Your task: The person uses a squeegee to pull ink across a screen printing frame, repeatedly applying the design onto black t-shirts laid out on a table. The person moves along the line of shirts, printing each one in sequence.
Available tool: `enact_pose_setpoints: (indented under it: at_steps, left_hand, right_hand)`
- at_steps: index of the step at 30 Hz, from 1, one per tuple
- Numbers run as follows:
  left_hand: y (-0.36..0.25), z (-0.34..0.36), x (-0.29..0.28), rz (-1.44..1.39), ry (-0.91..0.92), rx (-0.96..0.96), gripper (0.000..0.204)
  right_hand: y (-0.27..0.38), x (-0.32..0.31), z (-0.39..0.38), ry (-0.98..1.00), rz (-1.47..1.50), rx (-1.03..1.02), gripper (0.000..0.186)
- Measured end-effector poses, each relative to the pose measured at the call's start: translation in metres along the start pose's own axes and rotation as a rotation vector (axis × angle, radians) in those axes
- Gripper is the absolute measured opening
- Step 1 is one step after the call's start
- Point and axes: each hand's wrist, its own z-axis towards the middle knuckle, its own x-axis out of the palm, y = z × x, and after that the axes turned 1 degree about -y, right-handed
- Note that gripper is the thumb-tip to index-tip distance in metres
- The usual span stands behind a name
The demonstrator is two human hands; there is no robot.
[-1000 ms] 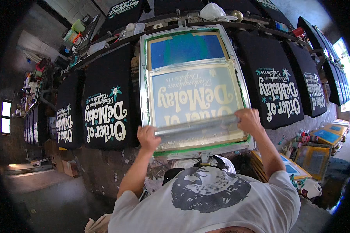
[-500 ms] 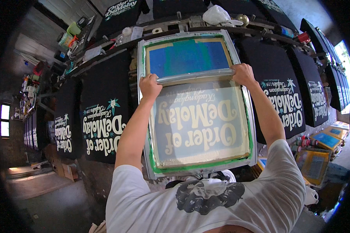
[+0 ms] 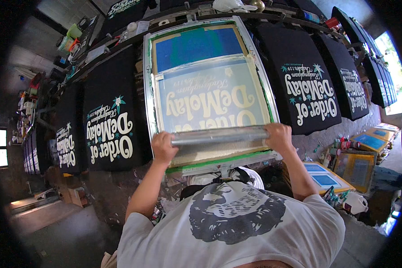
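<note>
Fingers of the left hand (image 3: 164, 147) and right hand (image 3: 279, 137) are curled firmly around opposite ends of a metal-handled squeegee (image 3: 219, 135), a two-ended grip likely chosen for even pressure. The squeegee lies crosswise over the near part of a pale-lettered mesh (image 3: 201, 85); a silkscreen frame (image 3: 148, 89) surrounds that mesh, presumably holding it taut. Black printed shirts (image 3: 295, 56) lie spread out on both sides, spaced apart, seemingly so the prints stay clear of one another

Over the screen (image 3: 203, 89), room is free beyond the squeegee bar (image 3: 219, 135) spanning it.
</note>
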Motion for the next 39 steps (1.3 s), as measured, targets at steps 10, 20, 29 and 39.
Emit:
enact_pose_setpoints:
  at_steps: [10,20,29,39]
  left_hand:
    - [0.01,0.013,-0.03,0.055,-0.154,-0.004,0.024]
    - [0.113,0.171,0.044,0.098,-0.347,0.033,0.021]
    - [0.144,0.204,0.08,0.116,-0.24,-0.052,0.014]
    - [0.133,0.222,0.097,0.059,-0.099,-0.057,0.018]
  right_hand:
    - [0.007,-0.013,0.049,-0.069,0.077,-0.178,0.032]
    - [-0.013,-0.009,0.253,-0.221,0.034,-0.146,0.037]
    - [-0.023,-0.001,0.3,-0.089,0.022,-0.123,0.027]
    - [-0.049,0.023,0.276,-0.087,-0.034,0.038,0.028]
